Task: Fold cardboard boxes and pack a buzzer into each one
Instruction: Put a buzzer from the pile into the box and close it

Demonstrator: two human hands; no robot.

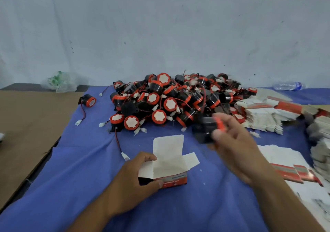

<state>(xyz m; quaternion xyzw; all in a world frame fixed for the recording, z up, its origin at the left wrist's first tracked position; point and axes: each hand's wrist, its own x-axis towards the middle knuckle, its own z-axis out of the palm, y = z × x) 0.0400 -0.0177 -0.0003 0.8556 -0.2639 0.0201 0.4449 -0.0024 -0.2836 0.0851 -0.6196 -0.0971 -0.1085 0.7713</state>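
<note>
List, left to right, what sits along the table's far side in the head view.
plastic bag → lone buzzer → buzzer pile → water bottle

The left hand [135,174] and right hand [237,147] are bare, forearms [100,212] too.

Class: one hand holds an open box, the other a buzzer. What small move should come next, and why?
Probably lower the buzzer in the right hand into the box: the left hand steadies it, its top flaps stand open.
</note>
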